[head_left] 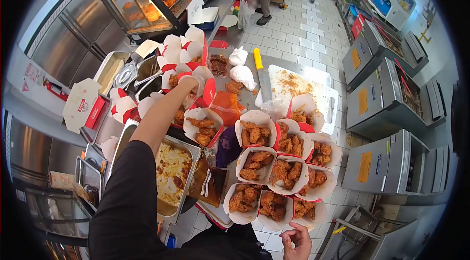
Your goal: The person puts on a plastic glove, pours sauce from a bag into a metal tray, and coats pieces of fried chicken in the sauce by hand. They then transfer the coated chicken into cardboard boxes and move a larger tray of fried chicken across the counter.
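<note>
My left hand (pixel 192 85) reaches forward into a cluster of red and white boxes, right at a box (pixel 210 91) with a red side; my fingers are mostly hidden there, so I cannot tell whether they are closed on anything. My right hand (pixel 296 241) has nothing in it, its fingers loosely curled, just beside the nearest of the filled boxes (pixel 320 212). These stand packed together ahead of that hand, open at the top, each with fried chicken (pixel 289 175) inside. Just nearer to me than my left hand is another open box of chicken pieces (pixel 203 129), and below my forearm lies a metal pan (pixel 196 154) with oily scraps in it. To the right of my left hand are two white bundles (pixel 242 75), then a knife (pixel 258 59) with a yellow handle, its blade beside a crumb-strewn cutting board (pixel 320 82). Well beyond that hand, a glass cabinet (pixel 142 9) displays more chicken.
</note>
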`<move>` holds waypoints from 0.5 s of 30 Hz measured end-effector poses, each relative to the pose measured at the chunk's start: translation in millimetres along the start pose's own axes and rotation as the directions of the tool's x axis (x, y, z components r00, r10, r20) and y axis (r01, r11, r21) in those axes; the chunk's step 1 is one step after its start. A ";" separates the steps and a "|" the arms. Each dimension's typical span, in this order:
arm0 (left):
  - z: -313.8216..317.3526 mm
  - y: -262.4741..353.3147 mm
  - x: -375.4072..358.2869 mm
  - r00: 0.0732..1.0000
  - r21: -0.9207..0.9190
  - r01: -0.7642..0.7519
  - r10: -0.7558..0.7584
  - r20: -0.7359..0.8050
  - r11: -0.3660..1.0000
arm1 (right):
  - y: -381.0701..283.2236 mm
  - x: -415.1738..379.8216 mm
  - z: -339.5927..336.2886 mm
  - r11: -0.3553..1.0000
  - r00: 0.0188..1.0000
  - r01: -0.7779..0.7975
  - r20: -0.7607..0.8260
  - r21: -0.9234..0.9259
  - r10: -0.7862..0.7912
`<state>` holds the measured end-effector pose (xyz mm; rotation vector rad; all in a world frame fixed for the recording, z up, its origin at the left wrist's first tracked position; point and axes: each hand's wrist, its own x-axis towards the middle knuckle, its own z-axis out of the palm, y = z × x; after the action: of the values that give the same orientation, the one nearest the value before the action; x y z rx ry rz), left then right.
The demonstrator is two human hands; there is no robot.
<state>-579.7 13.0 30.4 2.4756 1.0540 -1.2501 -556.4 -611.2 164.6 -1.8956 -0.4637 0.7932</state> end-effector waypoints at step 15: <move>-22.2 -18.8 -46.8 0.997 -0.026 -0.061 0.060 -0.046 0.998 | -4.8 -10.9 -0.4 0.994 0.999 -0.050 -0.015 -0.093 0.049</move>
<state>-596.6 12.5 82.8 2.5065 0.9915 -1.1594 -563.7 -616.1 172.6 -2.0044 -0.4544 0.8041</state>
